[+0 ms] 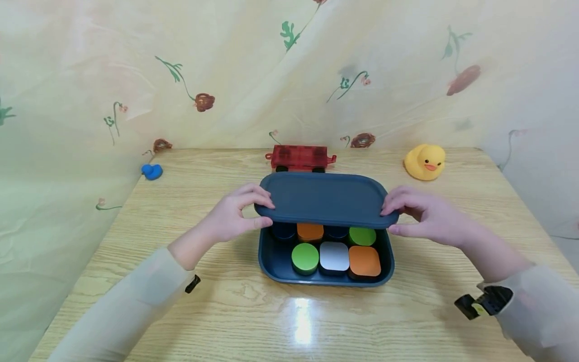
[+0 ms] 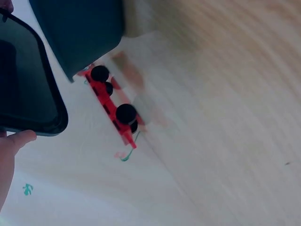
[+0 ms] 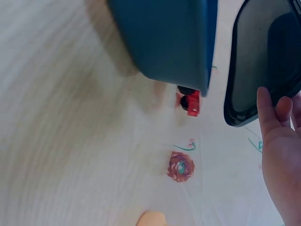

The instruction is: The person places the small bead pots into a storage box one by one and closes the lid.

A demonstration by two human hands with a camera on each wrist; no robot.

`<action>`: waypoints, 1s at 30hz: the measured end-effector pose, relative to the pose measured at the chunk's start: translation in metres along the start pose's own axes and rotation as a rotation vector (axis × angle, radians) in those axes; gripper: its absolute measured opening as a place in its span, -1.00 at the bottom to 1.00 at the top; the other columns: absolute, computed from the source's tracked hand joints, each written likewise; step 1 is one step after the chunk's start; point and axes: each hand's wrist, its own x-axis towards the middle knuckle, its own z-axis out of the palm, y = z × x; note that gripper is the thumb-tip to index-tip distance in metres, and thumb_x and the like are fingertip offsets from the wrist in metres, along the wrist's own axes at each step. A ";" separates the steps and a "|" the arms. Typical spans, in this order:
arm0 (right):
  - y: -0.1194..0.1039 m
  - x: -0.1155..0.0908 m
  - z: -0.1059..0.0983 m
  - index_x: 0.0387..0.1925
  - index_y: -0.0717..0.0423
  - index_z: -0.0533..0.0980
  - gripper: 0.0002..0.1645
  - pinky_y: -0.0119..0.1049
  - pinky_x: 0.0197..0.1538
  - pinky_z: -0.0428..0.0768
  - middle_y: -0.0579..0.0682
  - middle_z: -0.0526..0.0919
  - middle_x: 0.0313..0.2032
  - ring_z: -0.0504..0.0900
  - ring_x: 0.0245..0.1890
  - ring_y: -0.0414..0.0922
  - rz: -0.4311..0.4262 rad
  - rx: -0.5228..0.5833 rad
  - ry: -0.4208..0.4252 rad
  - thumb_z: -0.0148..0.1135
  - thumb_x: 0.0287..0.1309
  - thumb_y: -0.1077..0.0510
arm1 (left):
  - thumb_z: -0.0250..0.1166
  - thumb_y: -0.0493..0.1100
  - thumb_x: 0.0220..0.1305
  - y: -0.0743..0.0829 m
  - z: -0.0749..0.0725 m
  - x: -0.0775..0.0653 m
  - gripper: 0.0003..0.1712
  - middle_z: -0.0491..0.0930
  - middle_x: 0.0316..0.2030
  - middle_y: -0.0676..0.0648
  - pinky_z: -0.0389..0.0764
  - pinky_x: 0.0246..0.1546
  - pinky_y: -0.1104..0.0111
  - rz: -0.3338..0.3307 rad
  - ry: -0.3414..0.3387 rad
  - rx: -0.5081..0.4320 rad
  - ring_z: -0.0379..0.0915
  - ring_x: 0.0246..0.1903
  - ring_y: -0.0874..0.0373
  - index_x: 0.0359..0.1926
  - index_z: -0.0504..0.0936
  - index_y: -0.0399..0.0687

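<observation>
A dark blue lid (image 1: 325, 198) is held level above the back part of a matching dark blue box (image 1: 277, 269). My left hand (image 1: 237, 213) grips the lid's left end, thumb below and fingers on top. At the opposite end, my right hand (image 1: 422, 213) grips it the same way. The box's front row holds a round green piece (image 1: 305, 257), a white square one (image 1: 334, 255) and an orange square one (image 1: 364, 260). Behind them, another orange piece (image 1: 310, 232), a green one (image 1: 362, 235) and dark ones are partly hidden by the lid. Both wrist views show the lid (image 2: 28, 80) apart from the box (image 3: 164, 42).
Behind the box stands a red toy wagon (image 1: 299, 157) with black wheels. A yellow rubber duck (image 1: 425, 162) sits at the back right of the wooden table (image 1: 244, 322), a small blue duck (image 1: 152, 172) at the back left. A flowered curtain (image 1: 253, 75) hangs along the back edge.
</observation>
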 end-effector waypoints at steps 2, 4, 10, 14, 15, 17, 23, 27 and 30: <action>0.001 -0.003 0.004 -0.18 0.01 0.53 -0.49 -0.54 -0.08 0.44 -0.05 0.49 -0.11 0.43 -0.10 -0.22 -0.013 -0.037 -0.003 0.36 -0.18 0.53 | 0.45 -0.26 0.01 -0.001 0.003 -0.004 -0.75 0.50 -0.07 -0.06 0.37 0.09 0.15 0.020 -0.012 0.012 0.36 0.07 0.04 -0.22 0.66 -0.12; 0.002 -0.007 0.009 -0.19 -0.06 0.53 -0.47 -0.54 -0.07 0.43 -0.09 0.49 -0.11 0.43 -0.10 -0.24 -0.021 -0.084 -0.008 0.42 -0.20 0.48 | 0.46 -0.24 0.00 -0.002 0.007 -0.009 -0.74 0.50 -0.06 -0.05 0.39 0.07 0.16 0.020 -0.024 0.034 0.37 0.06 0.04 -0.22 0.66 -0.11; 0.006 -0.016 0.022 -0.20 -0.20 0.52 -0.44 -0.50 -0.10 0.44 -0.18 0.48 -0.10 0.42 -0.09 -0.28 -0.054 -0.198 -0.017 0.49 -0.23 0.36 | 0.45 -0.16 0.01 -0.003 0.017 -0.023 -0.75 0.49 -0.04 -0.04 0.42 0.03 0.15 -0.036 -0.075 0.088 0.38 0.04 0.03 -0.24 0.65 -0.06; 0.009 -0.021 0.028 -0.21 -0.23 0.52 -0.44 -0.50 -0.10 0.42 -0.21 0.47 -0.10 0.42 -0.09 -0.28 -0.081 -0.250 -0.009 0.52 -0.26 0.31 | 0.44 -0.13 0.03 -0.005 0.024 -0.030 -0.75 0.48 -0.05 -0.05 0.44 0.02 0.19 -0.034 -0.118 0.129 0.38 0.03 0.03 -0.24 0.63 -0.05; 0.010 -0.022 0.029 -0.21 -0.24 0.52 -0.44 -0.50 -0.09 0.42 -0.21 0.47 -0.10 0.41 -0.09 -0.28 -0.092 -0.267 -0.008 0.54 -0.28 0.29 | 0.44 -0.13 0.03 -0.005 0.025 -0.031 -0.75 0.48 -0.05 -0.04 0.45 0.01 0.21 -0.029 -0.129 0.138 0.38 0.03 0.04 -0.24 0.63 -0.05; 0.011 -0.024 0.031 -0.22 -0.25 0.53 -0.45 -0.51 -0.08 0.41 -0.21 0.47 -0.10 0.42 -0.09 -0.28 -0.120 -0.296 -0.003 0.55 -0.29 0.25 | 0.44 -0.12 0.04 -0.005 0.027 -0.033 -0.75 0.47 -0.06 -0.04 0.45 0.01 0.22 -0.012 -0.147 0.155 0.37 0.02 0.04 -0.25 0.62 -0.04; 0.011 -0.029 0.035 -0.25 -0.20 0.55 -0.64 -0.53 -0.06 0.35 -0.15 0.50 -0.13 0.40 -0.09 -0.24 -0.219 -0.358 0.014 0.49 -0.15 0.03 | 0.43 -0.10 0.05 -0.002 0.031 -0.038 -0.76 0.44 -0.08 -0.02 0.31 0.18 0.12 0.063 -0.172 0.193 0.32 0.09 -0.01 -0.26 0.60 -0.03; 0.010 -0.032 0.038 -0.28 -0.18 0.56 -0.73 -0.49 -0.07 0.32 -0.16 0.52 -0.15 0.40 -0.12 -0.24 -0.246 -0.393 0.015 0.39 -0.04 -0.11 | 0.43 -0.11 0.03 -0.005 0.035 -0.041 -0.74 0.44 -0.13 -0.01 0.20 0.23 0.07 0.175 -0.161 0.198 0.36 0.02 0.05 -0.27 0.59 -0.06; 0.010 -0.034 0.041 -0.30 -0.16 0.57 -0.72 -0.45 -0.11 0.31 -0.16 0.52 -0.17 0.38 -0.17 -0.25 -0.269 -0.407 0.015 0.40 -0.06 -0.11 | 0.41 -0.08 0.07 -0.009 0.038 -0.042 -0.75 0.43 -0.19 0.00 0.17 0.24 0.04 0.293 -0.140 0.206 0.38 -0.09 0.11 -0.28 0.58 -0.08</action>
